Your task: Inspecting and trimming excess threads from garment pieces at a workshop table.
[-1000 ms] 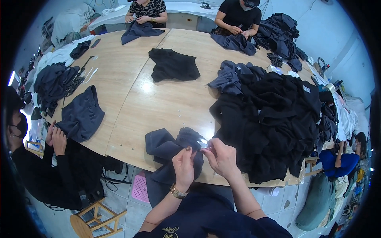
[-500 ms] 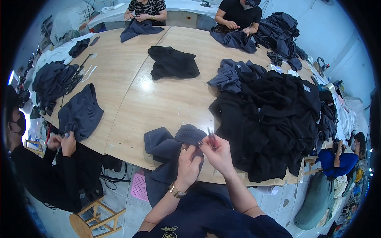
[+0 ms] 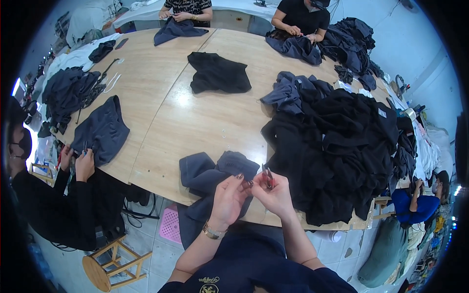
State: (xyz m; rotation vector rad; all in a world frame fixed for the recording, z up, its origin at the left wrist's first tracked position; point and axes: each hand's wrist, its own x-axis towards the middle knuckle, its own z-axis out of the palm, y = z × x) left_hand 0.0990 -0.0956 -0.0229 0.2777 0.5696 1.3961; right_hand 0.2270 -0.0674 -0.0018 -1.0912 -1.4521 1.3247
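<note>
A large round wooden table (image 3: 195,117) fills the workroom, with other people seated around its rim handling dark garments. A big heap of black clothes (image 3: 342,151) covers the table from three to five o'clock, a single black garment (image 3: 217,73) lies near twelve, and a grey piece (image 3: 100,129) sits at nine before a co-worker's hands.

At six o'clock, on the near edge, the person's own hands meet over a dark grey garment (image 3: 210,171) that drapes off the table toward the lap. The left hand (image 3: 227,200) is pinched shut on a fold of that fabric, fingertips raised toward one o'clock. The right hand (image 3: 276,193) is closed around small red-handled thread snips (image 3: 267,177), whose blades point up toward twelve.

The snips stand just right of the left fingertips, almost touching, their long axis roughly upright and the pinched fabric lying immediately to their left. The right hand is the nearer to the blades; the garment's bulk lies at ten o'clock from both hands.
</note>
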